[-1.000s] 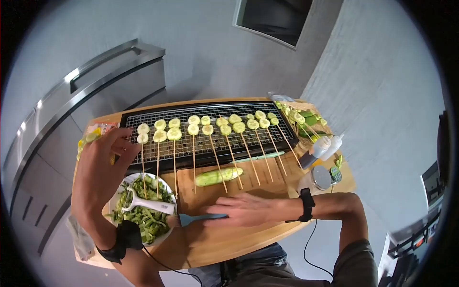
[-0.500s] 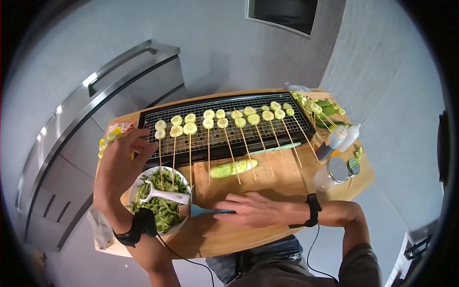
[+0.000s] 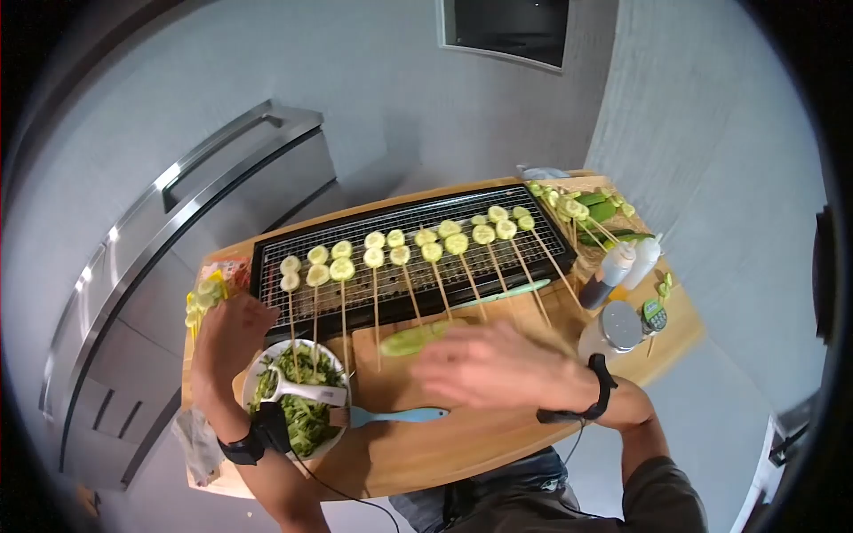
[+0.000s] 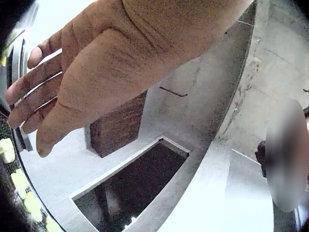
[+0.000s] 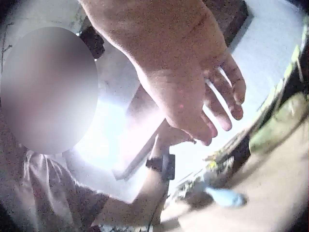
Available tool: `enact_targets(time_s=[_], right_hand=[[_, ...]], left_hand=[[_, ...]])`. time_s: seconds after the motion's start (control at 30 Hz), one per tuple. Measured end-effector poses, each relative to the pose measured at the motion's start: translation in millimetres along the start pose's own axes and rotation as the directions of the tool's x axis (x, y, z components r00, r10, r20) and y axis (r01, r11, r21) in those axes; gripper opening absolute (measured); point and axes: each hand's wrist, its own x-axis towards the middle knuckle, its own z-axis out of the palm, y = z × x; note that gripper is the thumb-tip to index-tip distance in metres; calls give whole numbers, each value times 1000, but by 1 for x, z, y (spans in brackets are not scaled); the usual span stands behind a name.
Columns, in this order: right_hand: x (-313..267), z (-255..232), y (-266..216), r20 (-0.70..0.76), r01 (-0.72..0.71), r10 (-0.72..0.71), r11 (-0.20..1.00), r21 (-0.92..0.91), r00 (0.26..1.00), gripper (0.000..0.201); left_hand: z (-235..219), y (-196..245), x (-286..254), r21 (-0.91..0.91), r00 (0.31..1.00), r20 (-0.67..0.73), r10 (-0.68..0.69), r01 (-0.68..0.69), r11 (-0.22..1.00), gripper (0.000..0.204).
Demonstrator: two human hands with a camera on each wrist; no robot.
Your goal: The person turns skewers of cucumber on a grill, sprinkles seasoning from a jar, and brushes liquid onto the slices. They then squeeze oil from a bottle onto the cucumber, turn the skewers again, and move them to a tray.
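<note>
The left hand [image 3: 233, 336] is hovering beside the black rectangular grill [image 3: 355, 308], its fingers extended and holding nothing. The right hand [image 3: 498, 366] is hovering empty, fingers loosely open, near the pale green peeled cucumber [image 3: 410, 340], which is lying on the brown wooden board [image 3: 378, 387]. A blue-handled brush [image 3: 400, 415] is lying beside the white bowl [image 3: 330, 443].

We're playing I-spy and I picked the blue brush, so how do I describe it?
Find the long black grill, then the white bowl of green shreds in front of it. The brush lies beside the bowl, its brown bristles at the rim. It has a light blue handle, unlike the white peeler on the shreds.
</note>
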Motion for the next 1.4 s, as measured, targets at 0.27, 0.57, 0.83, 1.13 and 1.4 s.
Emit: enact_targets(time_s=[0.27,0.57,0.83,1.13,1.4], right_hand=[[-15,-67,81,-478,-698,639,712,73,602,20],[-42,-64,129,-130,-944,937,329,13,324,38],[-57,-50,150,-127,-938,930,347,-4,344,41],[-58,-63,147,-43,-937,940,340,80,338,38],[-50,-71,144,125,-947,942,295,125,310,23]], left_hand=[[18,0,12,159,967,106,-233,215,963,34],[26,1,21,263,882,318,-349,272,926,32],[32,-5,21,191,876,364,-316,262,946,29],[33,-16,23,161,873,363,-325,285,945,26],[34,-17,22,209,911,289,-293,239,948,25]])
